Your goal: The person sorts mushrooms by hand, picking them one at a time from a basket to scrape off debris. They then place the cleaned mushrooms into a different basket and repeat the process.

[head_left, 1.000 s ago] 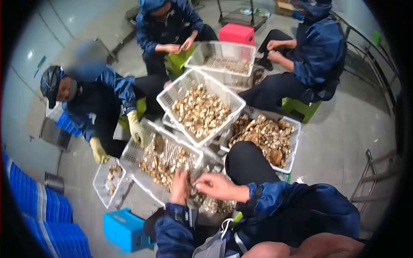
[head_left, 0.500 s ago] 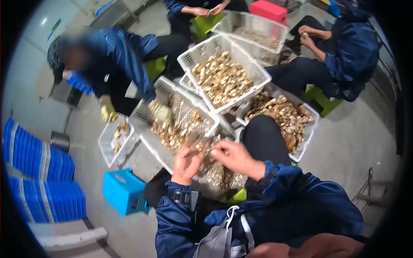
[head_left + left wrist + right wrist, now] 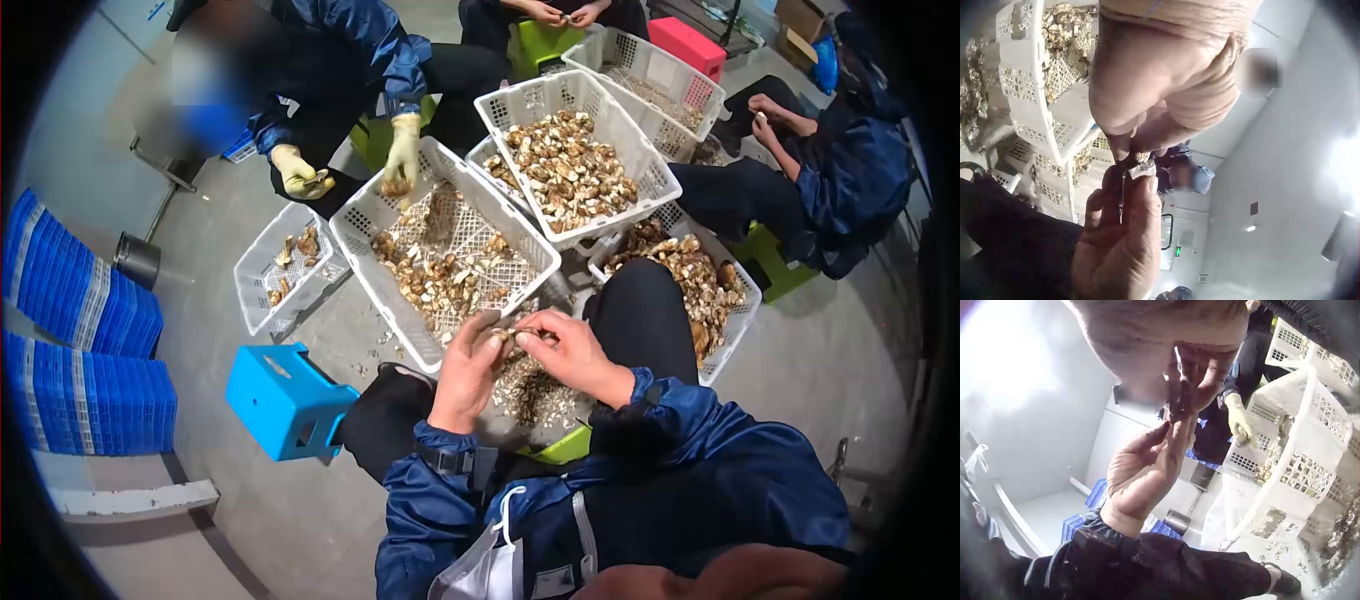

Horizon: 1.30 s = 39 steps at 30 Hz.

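Basket wall (image 3: 525,290) just beyond left hand (image 3: 465,380); open air above basket middle

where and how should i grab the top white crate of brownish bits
Probably by both long rims of the top white crate, reaching over its near end from above. It sits uppermost, open-topped and loaded with loose pieces, so opposite grips should help keep it level.

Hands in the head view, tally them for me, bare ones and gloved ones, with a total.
Bare hands: 6, including the camera wearer's left hand and right hand
Yellow-gloved hands: 2
Total: 8
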### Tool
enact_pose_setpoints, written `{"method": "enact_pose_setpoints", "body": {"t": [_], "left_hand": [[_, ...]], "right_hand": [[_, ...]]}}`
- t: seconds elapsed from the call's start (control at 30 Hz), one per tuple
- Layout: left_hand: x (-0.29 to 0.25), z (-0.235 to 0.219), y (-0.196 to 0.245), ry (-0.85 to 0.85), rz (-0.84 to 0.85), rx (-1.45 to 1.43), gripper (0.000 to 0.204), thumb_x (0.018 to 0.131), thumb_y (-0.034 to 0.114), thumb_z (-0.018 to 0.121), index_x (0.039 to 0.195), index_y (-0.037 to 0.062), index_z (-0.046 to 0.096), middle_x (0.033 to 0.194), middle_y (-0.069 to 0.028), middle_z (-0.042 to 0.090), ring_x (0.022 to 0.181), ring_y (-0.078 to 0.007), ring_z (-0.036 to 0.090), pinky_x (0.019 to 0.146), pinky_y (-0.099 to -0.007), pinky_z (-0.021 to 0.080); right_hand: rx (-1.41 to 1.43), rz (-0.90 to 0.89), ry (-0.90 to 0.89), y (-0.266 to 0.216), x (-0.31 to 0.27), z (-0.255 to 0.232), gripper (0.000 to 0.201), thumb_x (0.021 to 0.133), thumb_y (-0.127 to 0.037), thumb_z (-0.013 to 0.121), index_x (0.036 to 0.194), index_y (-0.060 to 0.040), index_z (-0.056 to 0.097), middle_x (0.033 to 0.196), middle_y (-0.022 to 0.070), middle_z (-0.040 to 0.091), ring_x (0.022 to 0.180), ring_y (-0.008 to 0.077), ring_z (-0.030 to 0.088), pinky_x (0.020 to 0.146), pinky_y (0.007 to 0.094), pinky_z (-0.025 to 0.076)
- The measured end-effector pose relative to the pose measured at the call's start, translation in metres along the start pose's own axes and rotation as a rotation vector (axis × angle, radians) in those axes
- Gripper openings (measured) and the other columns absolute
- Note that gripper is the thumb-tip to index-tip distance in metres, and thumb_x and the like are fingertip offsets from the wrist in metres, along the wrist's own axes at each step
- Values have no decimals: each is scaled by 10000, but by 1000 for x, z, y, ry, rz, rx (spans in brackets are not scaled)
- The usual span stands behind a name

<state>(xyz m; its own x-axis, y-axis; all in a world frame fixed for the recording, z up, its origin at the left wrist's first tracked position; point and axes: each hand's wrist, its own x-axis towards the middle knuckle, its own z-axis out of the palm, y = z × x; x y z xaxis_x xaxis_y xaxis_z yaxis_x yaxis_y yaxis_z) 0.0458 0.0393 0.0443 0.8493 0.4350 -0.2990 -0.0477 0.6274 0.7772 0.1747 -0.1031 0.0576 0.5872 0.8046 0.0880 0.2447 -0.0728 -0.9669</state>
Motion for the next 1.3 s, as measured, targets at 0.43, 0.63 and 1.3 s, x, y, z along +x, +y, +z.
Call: {"method": "enact_pose_setpoints", "body": {"t": [0.43,0.63,1.3], "left_hand": [[53,-26,-38,228,-167,45,394,1081,201,495,1400,-30,483,1321,-167,590,1198,-300,610,1049,-405,527],[104,60,-37,-157,-217,-80,624,1083,254,481,1599,52,193,1543,-220,383,1440,-365,384,1194,-516,344],[176,-207,40,502,-353,706,583,1011,66,530,1545,-24,314,1492,-173,466,1316,-291,506,1100,-390,439]], "right_hand": [[19,-312,-173,-12,-30,-12,168,948,-242,655,1024,-94,676,943,102,676,829,338,682,707,441,556],[155,-262,-111,-16,-30,-37,181,959,-238,651,1016,-67,639,925,104,664,816,337,680,689,431,548],[-130,-157,-438,1,7,-53,155,910,-220,710,954,-95,629,892,60,638,782,232,679,608,363,545]]}}
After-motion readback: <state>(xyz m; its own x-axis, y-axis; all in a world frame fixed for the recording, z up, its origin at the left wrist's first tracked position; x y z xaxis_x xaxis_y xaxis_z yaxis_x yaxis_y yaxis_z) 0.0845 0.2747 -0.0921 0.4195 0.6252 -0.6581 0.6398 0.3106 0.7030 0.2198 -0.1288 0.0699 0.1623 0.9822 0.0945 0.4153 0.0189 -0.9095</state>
